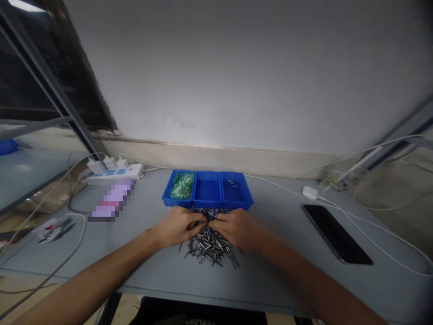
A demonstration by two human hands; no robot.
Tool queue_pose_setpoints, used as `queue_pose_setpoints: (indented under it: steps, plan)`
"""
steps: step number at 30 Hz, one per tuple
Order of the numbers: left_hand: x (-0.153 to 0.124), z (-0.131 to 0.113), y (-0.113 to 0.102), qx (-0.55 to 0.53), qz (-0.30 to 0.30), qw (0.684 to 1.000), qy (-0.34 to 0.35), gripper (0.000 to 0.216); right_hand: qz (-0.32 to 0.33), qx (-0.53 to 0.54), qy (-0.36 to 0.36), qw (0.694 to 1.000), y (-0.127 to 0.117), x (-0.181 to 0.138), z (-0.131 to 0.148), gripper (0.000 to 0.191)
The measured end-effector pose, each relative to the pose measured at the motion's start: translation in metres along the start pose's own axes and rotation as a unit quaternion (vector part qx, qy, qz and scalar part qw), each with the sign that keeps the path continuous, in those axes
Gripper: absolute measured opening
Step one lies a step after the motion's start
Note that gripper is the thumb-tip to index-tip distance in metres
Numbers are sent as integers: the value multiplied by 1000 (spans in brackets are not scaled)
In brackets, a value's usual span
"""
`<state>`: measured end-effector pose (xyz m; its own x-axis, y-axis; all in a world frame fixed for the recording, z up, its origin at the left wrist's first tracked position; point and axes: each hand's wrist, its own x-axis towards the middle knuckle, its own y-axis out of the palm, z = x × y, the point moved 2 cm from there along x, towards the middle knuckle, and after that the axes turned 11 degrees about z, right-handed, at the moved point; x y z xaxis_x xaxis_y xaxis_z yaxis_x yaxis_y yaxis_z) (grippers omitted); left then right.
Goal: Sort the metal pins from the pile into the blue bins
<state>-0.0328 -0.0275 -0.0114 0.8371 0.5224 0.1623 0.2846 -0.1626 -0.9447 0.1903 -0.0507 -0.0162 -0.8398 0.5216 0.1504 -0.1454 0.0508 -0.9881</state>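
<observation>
grey metal pins lie in a loose heap (213, 248) at the lower centre of the frame, pointing every which way on a grey table (270, 280). the left hand (180, 224) comes in from the lower left and the right hand (241, 229) from the lower right, and they meet over the upper part of the heap. both have bent fingers, with the thumb and fingers of each drawn close together and the tips nearly meeting at the middle. i cannot say whether either one is pinching a pin, as the tips are too small and dark to make out.

just above the hands, at the centre of the frame, three blue boxes stand side by side in a row. the left box (177, 203) has green and whitish pieces (182, 185) in it, the middle box (208, 187) shows its blue floor, and the right box (238, 194) has a few thin, pale bits (233, 184) near its back.

at the right of the frame a black phone (334, 234) lies at a slant, with a small white case (310, 192) just above it. at the left, a white power strip (135, 171) with plugs (110, 163) in it sits above a purple thing (113, 198) blurred into blocks. a pale wall (237, 76) fills the top of the frame.
</observation>
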Motion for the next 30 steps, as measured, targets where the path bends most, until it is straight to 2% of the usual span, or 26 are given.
queue_pose_setpoints:
  steps: [8, 12, 18, 24, 30]
  plan:
    - [0, -2, 0, -26, -2, 1000, 6, 18, -21, -20, 4, 1000, -1, -3, -6, 12]
    - [1, -1, 1, -61, -8, 998, 1, 20, -77, -30, 18, 996, -6, -4, -6, 16]
    - [1, -3, -2, -89, -53, 994, 19, 15, -154, -49, 8, 987, -6, 0, 5, 21]
    - [1, -9, -9, -127, -100, 986, 35, 9, -151, -12, 33, 988, -5, 1, 5, 28]
    - [-1, -10, -7, -163, -66, 983, 52, 11, -140, 10, 17, 990, -1, 4, 8, 25]
